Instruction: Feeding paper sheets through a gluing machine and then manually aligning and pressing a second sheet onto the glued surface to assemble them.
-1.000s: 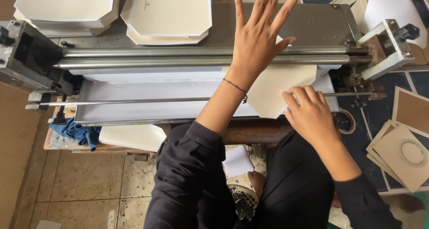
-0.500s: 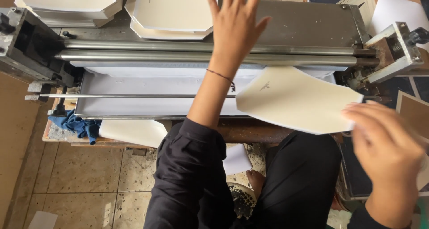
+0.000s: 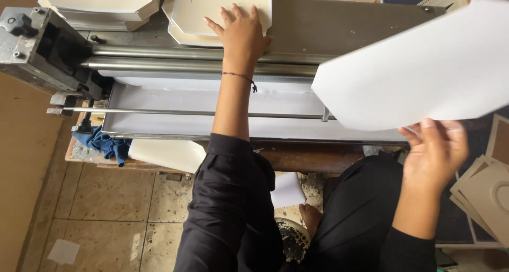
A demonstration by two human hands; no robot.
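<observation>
My left hand point(image 3: 241, 34) lies flat, fingers spread, on the top sheet of a white stack point(image 3: 220, 9) that rests on the far side of a metal roller machine point(image 3: 175, 60). My right hand point(image 3: 435, 150) grips the lower edge of a large white sheet point(image 3: 419, 70) and holds it up in the air at the right, tilted, clear of the machine. A thin dark bracelet circles my left wrist.
A second white stack point(image 3: 101, 1) sits at the far left on the machine. The white tray point(image 3: 159, 105) with a thin rod lies below the rollers. A blue rag point(image 3: 101, 142) hangs at the left. Beige cardboard pieces point(image 3: 485, 195) lie at the right. Tiled floor below.
My right hand has lifted the white sheet off the tray and swung it up to the right. My left hand has come down from the air onto the far stack.
</observation>
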